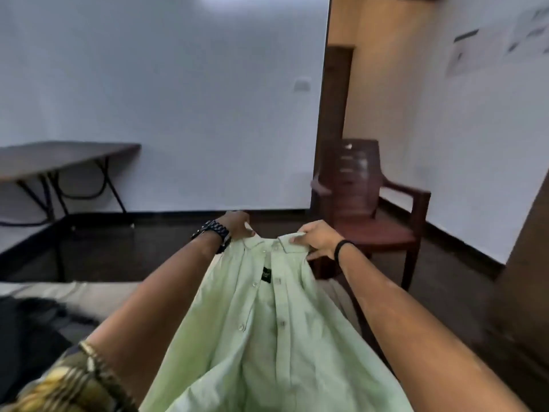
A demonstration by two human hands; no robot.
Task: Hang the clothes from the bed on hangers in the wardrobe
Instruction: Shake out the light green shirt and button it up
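— What is the garment?

— A pale green button-up shirt [267, 328] with a dark label inside the neck.

— How is it held?

— Stretched out in the air, collar farthest away, front open, body trailing back toward the person. The left hand [237, 224] pinches one collar side, the right hand [316, 237] the other.

— Where is it?

— Above the bed [89, 295], near its right end.

Both arms stretched forward, roughly parallel, forearms bare. Left hand [237, 223] at arm's end, back of hand up, fingers curled, pinching the left collar end of the shirt [267, 322]; dark link watch [214, 233] on that wrist. Right hand [315, 239] level with it, close beside, thumb on top and fingers under, gripping the right collar end; thin black band [341, 248] on that wrist. Hands apart, not touching.
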